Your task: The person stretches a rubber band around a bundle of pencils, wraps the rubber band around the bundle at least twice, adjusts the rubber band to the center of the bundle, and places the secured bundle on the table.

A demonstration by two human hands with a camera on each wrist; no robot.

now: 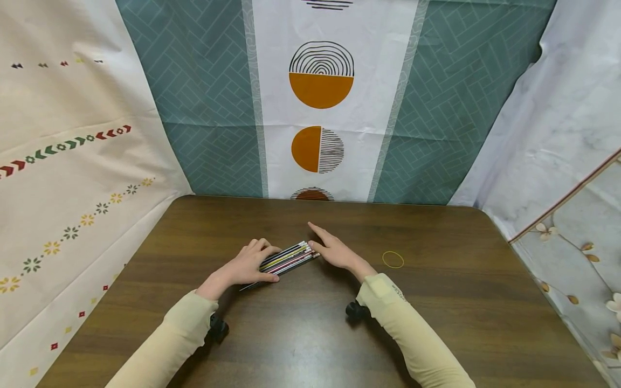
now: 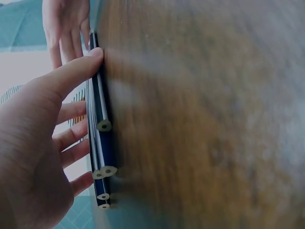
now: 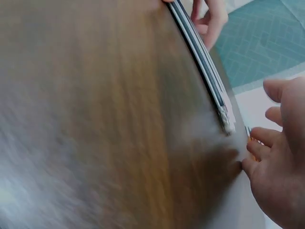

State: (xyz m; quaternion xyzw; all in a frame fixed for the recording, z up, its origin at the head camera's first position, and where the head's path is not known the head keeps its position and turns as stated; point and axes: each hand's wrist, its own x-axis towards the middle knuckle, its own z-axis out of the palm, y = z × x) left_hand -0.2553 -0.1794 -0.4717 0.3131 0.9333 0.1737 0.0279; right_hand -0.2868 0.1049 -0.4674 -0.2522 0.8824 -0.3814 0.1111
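A bundle of pencils [image 1: 290, 257], in dark, yellow, red and white, lies slantwise low over the tabletop. My left hand [image 1: 249, 264] grips it from both sides, thumb on the near side and fingers on the far side. The left wrist view shows the pencils' unsharpened ends [image 2: 105, 171], unevenly lined up. At the other end of the bundle, my right hand [image 1: 337, 253] is held open with its palm turned toward the eraser ends [image 3: 228, 126]. In the right wrist view a gap shows between the fingers and those ends.
To the right of my right hand, a thin yellow rubber band [image 1: 403, 261] lies on the brown wooden table [image 1: 301, 323]. Patterned cloths, including a teal and white one [image 1: 204, 108], hang behind the table and at both sides.
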